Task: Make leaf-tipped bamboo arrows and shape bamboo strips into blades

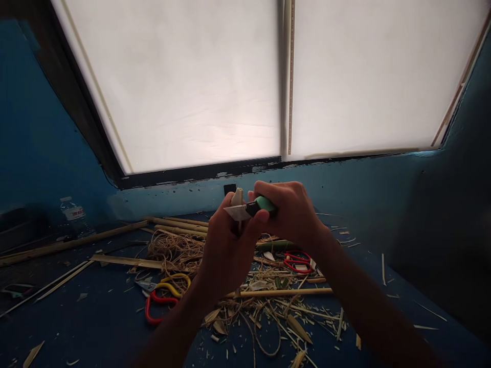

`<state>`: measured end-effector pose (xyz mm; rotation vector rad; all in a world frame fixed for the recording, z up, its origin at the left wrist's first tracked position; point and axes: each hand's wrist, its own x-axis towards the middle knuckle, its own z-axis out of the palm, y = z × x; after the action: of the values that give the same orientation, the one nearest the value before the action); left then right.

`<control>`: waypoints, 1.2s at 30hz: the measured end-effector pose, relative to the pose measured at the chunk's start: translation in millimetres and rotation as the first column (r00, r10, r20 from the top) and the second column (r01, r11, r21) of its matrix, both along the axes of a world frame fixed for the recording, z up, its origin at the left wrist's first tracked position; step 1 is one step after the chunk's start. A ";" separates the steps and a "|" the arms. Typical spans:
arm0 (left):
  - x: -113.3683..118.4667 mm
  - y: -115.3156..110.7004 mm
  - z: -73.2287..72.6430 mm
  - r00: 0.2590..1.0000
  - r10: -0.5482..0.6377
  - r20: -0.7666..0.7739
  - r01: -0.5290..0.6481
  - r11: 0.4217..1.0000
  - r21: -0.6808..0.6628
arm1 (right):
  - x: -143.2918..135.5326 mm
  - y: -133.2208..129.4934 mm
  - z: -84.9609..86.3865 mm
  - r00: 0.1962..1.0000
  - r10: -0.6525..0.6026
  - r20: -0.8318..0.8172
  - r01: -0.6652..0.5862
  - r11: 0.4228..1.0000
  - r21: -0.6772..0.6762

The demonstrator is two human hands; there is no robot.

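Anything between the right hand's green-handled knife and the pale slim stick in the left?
Nothing visible: the green-handled knife in the right hand has its blade in front of the pale slim stick held in the left hand. Contact unclear. Left thumb: beside handle.

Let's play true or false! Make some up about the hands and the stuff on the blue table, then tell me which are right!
1. The right hand holds a knife with a green-and-black handle. True.
2. The left hand is empty. False: it holds a pale, slim stick.
3. The clear plastic bottle lies tipped over. False: the bottle stands upright.
4. Metal scissors with one red and one yellow handle lie on the blue table. True.
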<state>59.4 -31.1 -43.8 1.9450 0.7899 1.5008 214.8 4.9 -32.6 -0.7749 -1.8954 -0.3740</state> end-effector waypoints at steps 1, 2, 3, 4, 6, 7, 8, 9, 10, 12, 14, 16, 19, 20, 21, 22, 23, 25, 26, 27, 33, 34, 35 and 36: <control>0.9 0.6 -1.0 1.000 0.005 0.022 -0.005 1.000 -0.003 | -1.4 -0.3 -0.3 0.999 -0.038 -0.018 0.038 0.999 -0.007; 1.6 1.4 -2.0 0.999 0.015 0.042 -0.015 1.000 -0.005 | -3.4 -0.2 -0.8 0.996 -0.077 -0.038 0.077 0.997 -0.018; 2.2 2.7 -2.9 0.998 0.032 0.060 -0.031 0.999 -0.005 | -5.7 0.2 -1.3 0.991 -0.118 -0.057 0.116 0.993 -0.032; 2.6 4.3 -3.7 0.996 0.052 0.078 -0.052 0.999 -0.004 | -8.5 0.8 -2.0 0.984 -0.162 -0.075 0.159 0.986 -0.048; 3.1 9.1 -5.1 0.991 0.090 0.101 -0.091 0.996 -0.001 | -14.6 2.2 -3.6 0.962 -0.260 -0.089 0.252 0.964 -0.087; 3.5 12.0 -5.6 0.988 0.111 0.107 -0.112 0.994 -0.001 | -17.8 2.8 -4.6 0.947 -0.311 -0.086 0.301 0.947 -0.110; 3.9 15.0 -6.1 0.984 0.139 0.114 -0.139 0.990 -0.001 | -21.2 3.3 -5.7 0.930 -0.360 -0.081 0.348 0.928 -0.134; 4.4 17.9 -6.5 0.978 0.169 0.119 -0.169 0.986 -0.007 | -24.5 3.7 -6.7 0.912 -0.403 -0.076 0.388 0.908 -0.157; 5.0 20.4 -6.8 0.972 0.201 0.121 -0.201 0.980 -0.016 | -27.6 4.2 -7.8 0.899 -0.433 -0.067 0.416 0.891 -0.179; 6.1 24.0 -7.2 0.954 0.278 0.114 -0.278 0.960 -0.016 | -32.2 5.8 -9.3 0.882 -0.469 -0.044 0.450 0.866 -0.218; 6.6 25.6 -7.6 0.912 0.392 0.123 -0.402 0.913 0.067 | -32.2 9.6 -9.6 0.858 -0.513 -0.021 0.492 0.834 -0.250; 6.3 26.0 -8.1 0.866 0.477 0.150 -0.498 0.850 0.172 | -25.6 15.8 -8.2 0.823 -0.567 -0.021 0.540 0.794 -0.280; 5.2 25.8 -8.3 0.894 0.428 0.131 -0.442 0.889 0.117 | -6.5 25.4 -3.5 0.816 -0.569 -0.101 0.518 0.797 -0.311; 4.7 25.6 -8.2 0.920 0.377 0.106 -0.385 0.921 0.063 | 0.3 27.2 -1.6 0.833 -0.538 -0.131 0.481 0.821 -0.308; 4.2 25.1 -7.9 0.941 0.327 0.091 -0.330 0.944 0.022 | 6.2 27.9 0.2 0.856 -0.493 -0.153 0.437 0.850 -0.294; 3.6 24.3 -7.5 0.957 0.277 0.089 -0.278 0.961 0.001 | 11.0 27.3 1.7 0.883 -0.441 -0.159 0.391 0.880 -0.270; 2.9 23.2 -6.9 0.970 0.224 0.095 -0.225 0.974 -0.004 | 14.2 25.8 3.0 0.912 -0.382 -0.148 0.342 0.909 -0.239; 1.2 19.9 -5.2 0.986 0.125 0.115 -0.125 0.992 -0.002 | 16.3 20.5 4.4 0.955 -0.275 -0.109 0.255 0.952 -0.169; 0.3 17.7 -4.0 0.988 0.097 0.118 -0.098 0.995 0.001 | 15.7 17.5 4.6 0.965 -0.242 -0.097 0.228 0.964 -0.136; -0.5 15.3 -2.6 0.991 0.085 0.107 -0.086 0.996 0.003 | 14.3 14.7 4.6 0.971 -0.222 -0.089 0.212 0.971 -0.106; -3.0 4.3 6.2 0.986 0.161 -0.051 -0.158 0.986 0.060 | 6.5 7.9 3.1 0.991 -0.133 0.004 0.133 0.991 -0.006; -3.3 3.9 6.8 0.981 0.184 -0.066 -0.178 0.981 0.083 | 6.1 8.1 3.0 0.993 -0.121 0.012 0.121 0.993 0.003; -3.6 3.8 7.0 0.976 0.204 -0.077 -0.195 0.975 0.104 | 5.9 8.3 2.8 0.993 -0.116 0.017 0.116 0.993 0.010; -3.9 4.0 6.8 0.973 0.216 -0.087 -0.205 0.971 0.119 | 5.9 8.5 2.5 0.993 -0.118 0.019 0.117 0.993 0.015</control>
<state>55.5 -27.1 -37.0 2.0841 1.0045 1.6092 220.7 13.4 -30.1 -0.8793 -1.8684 -0.4686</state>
